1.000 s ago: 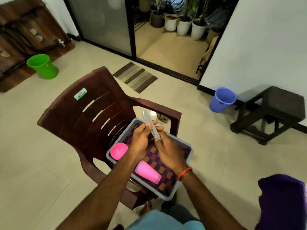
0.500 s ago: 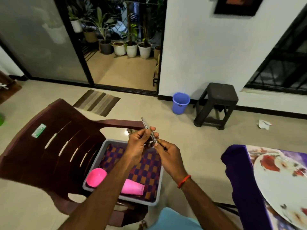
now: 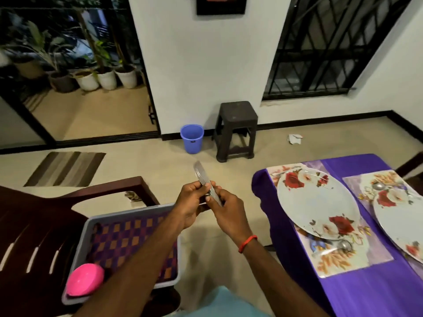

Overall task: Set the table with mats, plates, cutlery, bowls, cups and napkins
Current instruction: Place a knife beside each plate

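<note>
Head view has swung right, off the chair (image 3: 34,225) and toward the table (image 3: 366,294). A second ago the frame was all chair and grey tray (image 3: 128,216); half a second ago only a purple corner and one plate showed. Now two floral plates sit in sight on their mats: the near plate (image 3: 318,200) and a second plate (image 3: 398,220) partly cut by the frame edge. A spoon (image 3: 343,244) lies just below the near plate, and another spoon (image 3: 377,186) lies above the far one.

Both hands have come up and away from the tray. The left hand (image 3: 191,202) pinches a small bundle of steel cutlery (image 3: 206,184) at its middle, and the right hand (image 3: 225,208) pinches the lower end, fingers closed on it. The blades point up and away, over open floor between tray and table. I cannot tell exactly how many pieces are in the bundle; it looks like knives or forks, blurred.

To my eye the picking is done and the carrying has begun: the cutlery is out of the tray and heading for the plates, with neither hand yet over the table. The pink cup (image 3: 85,280) lies in the tray on the checked cloth (image 3: 130,236), so cups are yet to go. No bowls or napkins show on the table.
</note>
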